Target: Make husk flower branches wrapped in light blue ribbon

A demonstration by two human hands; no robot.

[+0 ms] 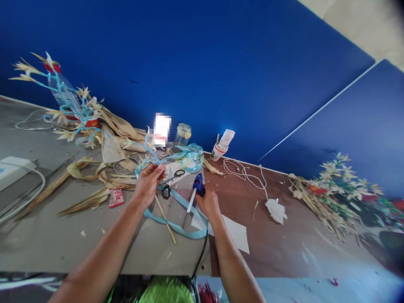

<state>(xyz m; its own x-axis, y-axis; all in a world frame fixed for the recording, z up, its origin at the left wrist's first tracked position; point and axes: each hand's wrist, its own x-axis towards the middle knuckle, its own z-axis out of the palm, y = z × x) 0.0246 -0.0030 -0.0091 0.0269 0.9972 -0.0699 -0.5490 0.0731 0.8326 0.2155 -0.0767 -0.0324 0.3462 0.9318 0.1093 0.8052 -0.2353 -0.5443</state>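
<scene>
My left hand (149,183) pinches a thin stem wrapped in light blue ribbon (153,156), with pale husk petals near its top. My right hand (208,202) is closed round a blue glue gun (198,183), and a white glue stick (191,201) juts from it toward me. Black-handled scissors (166,192) lie on the table between the two hands. A loop of light blue ribbon (176,228) runs below them, beside a thin wooden stick (166,219). More of that ribbon lies in a loose heap (195,153) behind the hands.
Dry corn husks (85,201) and a red packet (116,198) lie to the left, before a plastic bottle (65,90) among blue-stemmed husk flowers. A glass jar (182,134) and paper cup (218,151) stand near the blue wall. White cable (244,171) and finished-looking flowers (344,179) are at right.
</scene>
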